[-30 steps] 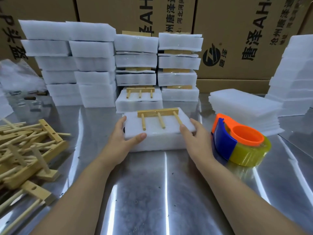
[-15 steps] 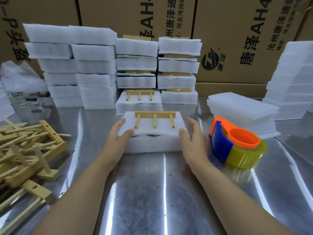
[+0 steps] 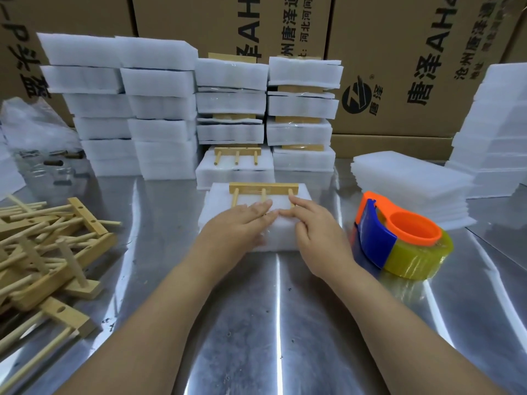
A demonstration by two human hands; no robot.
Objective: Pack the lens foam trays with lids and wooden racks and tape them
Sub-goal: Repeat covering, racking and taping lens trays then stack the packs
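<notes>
right now both hands are down on top of the foam tray [image 3: 219, 208], which sits on the tabletop [image 3: 271, 315] straight in front of the person, with a wooden rack [image 3: 263, 188] lying flat along its far edge, prongs pointing back toward the wrists. the left hand [image 3: 239, 226] lies palm down with its fingers [image 3: 258, 208] straight and held close together. the right hand [image 3: 316, 226] is flat too, its fingers [image 3: 288, 213] loosely stretched toward the left ones so the tips nearly meet over the middle prong. neither hand grips anything. whether a strip of tape already runs under the palms is too blurred to tell, but this looks like pressing the pack together or smoothing tape down

to do it well, i would keep the pressure even and light enough not to dent the soft foam, and hold the rack square to the tray's edge so the prongs do not skew. one palm should be on the pack while the other goes for the tape dispenser [image 3: 399, 238], which stands just beside the tray on the right

the tabletop is bright sheet metal, slippery-looking and full of glare, so the pack may slide if pushed sideways. loose racks [image 3: 51, 246] are heaped on the left, and a low stack of thin lids [image 3: 407, 181] lies behind the dispenser. foam stacks [image 3: 159, 109] rise at the back, some with racks sandwiched in, against printed cardboard boxes [image 3: 399, 52]
</notes>
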